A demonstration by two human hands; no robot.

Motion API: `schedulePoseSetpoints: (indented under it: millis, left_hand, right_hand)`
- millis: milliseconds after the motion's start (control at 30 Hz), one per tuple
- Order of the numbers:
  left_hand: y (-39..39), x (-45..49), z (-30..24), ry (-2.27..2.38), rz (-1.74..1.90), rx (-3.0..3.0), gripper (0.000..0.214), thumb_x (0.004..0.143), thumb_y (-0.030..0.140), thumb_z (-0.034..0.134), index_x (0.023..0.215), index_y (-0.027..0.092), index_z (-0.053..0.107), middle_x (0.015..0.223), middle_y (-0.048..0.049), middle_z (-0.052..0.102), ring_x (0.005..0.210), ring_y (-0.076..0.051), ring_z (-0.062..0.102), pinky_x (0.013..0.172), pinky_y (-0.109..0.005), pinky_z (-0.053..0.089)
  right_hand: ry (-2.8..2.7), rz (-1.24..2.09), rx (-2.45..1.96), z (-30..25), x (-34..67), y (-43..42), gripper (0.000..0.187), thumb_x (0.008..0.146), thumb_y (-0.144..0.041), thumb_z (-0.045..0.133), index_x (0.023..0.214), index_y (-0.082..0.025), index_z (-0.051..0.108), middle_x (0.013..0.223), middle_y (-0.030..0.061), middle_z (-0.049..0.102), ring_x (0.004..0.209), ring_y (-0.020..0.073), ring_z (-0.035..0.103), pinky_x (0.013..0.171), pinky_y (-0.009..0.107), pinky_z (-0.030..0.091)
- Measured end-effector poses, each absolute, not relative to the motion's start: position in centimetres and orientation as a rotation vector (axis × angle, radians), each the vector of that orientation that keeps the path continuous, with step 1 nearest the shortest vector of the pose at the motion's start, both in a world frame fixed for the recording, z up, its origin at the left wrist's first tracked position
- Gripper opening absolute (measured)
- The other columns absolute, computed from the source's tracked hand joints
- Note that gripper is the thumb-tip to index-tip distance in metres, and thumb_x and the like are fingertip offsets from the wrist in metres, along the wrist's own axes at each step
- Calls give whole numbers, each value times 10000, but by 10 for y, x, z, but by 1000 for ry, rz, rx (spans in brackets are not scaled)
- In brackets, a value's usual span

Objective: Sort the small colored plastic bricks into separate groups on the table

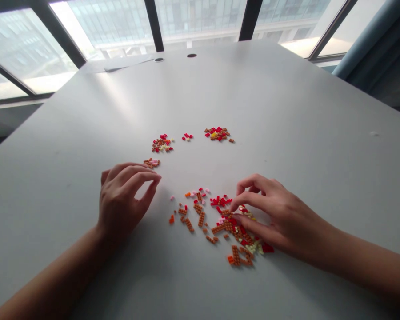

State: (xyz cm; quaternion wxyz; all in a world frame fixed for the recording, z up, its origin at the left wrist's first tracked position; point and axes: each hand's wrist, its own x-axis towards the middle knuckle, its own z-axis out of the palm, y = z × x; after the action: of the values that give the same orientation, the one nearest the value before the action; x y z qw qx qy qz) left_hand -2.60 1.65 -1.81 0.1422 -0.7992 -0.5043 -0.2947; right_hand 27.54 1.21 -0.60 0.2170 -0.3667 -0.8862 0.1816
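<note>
My left hand hovers over the table with thumb and forefinger tips pressed together; anything between them is too small to make out. Just beyond its fingers lies a little group of brown and pink toy bricks. At the left edge of a large loose pile of brown, red and cream toy bricks, my right hand has its thumb and forefinger closed at a brown toy brick. Part of the pile is hidden under that hand. Scattered brown bricks lie between the two hands.
Farther back on the white table are a mixed heap of bricks, a few red and cream ones and another heap. Two cable holes sit near the far edge, before the windows. A blue curtain hangs at right.
</note>
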Motion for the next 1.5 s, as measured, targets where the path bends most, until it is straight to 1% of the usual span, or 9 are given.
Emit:
schedulePoseSetpoints:
  millis: [200, 400, 500, 633, 733, 867, 1033, 1333, 1500]
  left_hand:
    - [16, -27, -19, -1426, -855, -2311, 86, 867, 176, 643, 863, 262, 635, 882, -8, 738, 919, -231, 680, 821, -408, 447]
    - [16, -24, -19, -1380, -868, -2320, 106, 847, 144, 662, 861, 247, 639, 879, -13, 738, 916, -233, 684, 820, -401, 445]
    - [15, -21, -17, -1356, -874, -2338, 116, 844, 137, 664, 862, 249, 641, 872, -11, 737, 918, -238, 683, 822, -405, 443]
    - [7, -8, -10, -1363, -911, -2417, 103, 850, 133, 659, 861, 235, 642, 885, -22, 733, 939, -241, 667, 825, -406, 441]
    - [-6, 9, -4, -1463, -1000, -2585, 67, 863, 171, 664, 851, 234, 644, 906, -18, 721, 942, -218, 650, 849, -396, 451]
    - [-24, 32, 2, -1496, -1176, -2806, 72, 852, 234, 704, 904, 238, 654, 903, 3, 717, 923, -184, 639, 825, -350, 465]
    - [-30, 41, 3, -1470, -1298, -2840, 62, 848, 211, 710, 844, 231, 651, 867, 15, 718, 884, -163, 651, 799, -328, 462]
    - [-27, 39, -2, -1485, -1297, -2835, 58, 835, 220, 723, 844, 237, 668, 879, 7, 721, 882, -175, 650, 805, -346, 469]
    - [-25, 38, -2, -1501, -1269, -2819, 73, 853, 169, 692, 841, 234, 662, 883, 8, 720, 889, -169, 645, 801, -346, 472]
  right_hand:
    - [-2511, 541, -1021, -3, 275, 14, 115, 869, -159, 602, 911, -219, 691, 962, 76, 582, 776, 185, 613, 756, 369, 506]
    - [-2474, 543, -1062, -7, 274, 13, 78, 859, -157, 602, 859, -196, 669, 949, 77, 580, 781, 183, 610, 760, 358, 512]
    - [-2456, 570, -1076, -12, 274, 13, 102, 875, -175, 581, 853, -214, 672, 962, 69, 575, 777, 175, 601, 790, 365, 507]
    - [-2433, 600, -1082, -16, 274, 12, 112, 903, -203, 565, 852, -212, 664, 976, 71, 580, 801, 177, 601, 817, 371, 505]
    - [-2333, 560, -1042, -14, 270, 9, 112, 924, -232, 562, 892, -217, 669, 981, 74, 581, 802, 176, 598, 794, 351, 513]
    - [-2262, 539, -953, -5, 260, 0, 111, 934, -258, 574, 887, -215, 665, 955, 72, 583, 788, 171, 597, 762, 329, 522]
    - [-2239, 610, -904, -4, 251, -7, 74, 913, -201, 597, 884, -204, 665, 961, 72, 583, 816, 171, 613, 763, 312, 539]
    - [-2216, 540, -887, -8, 249, -8, 61, 900, -197, 617, 925, -189, 671, 965, 82, 595, 833, 180, 631, 764, 328, 563]
    - [-2236, 517, -880, -4, 251, -3, 108, 926, -211, 582, 911, -197, 688, 935, 75, 617, 774, 163, 628, 703, 299, 555]
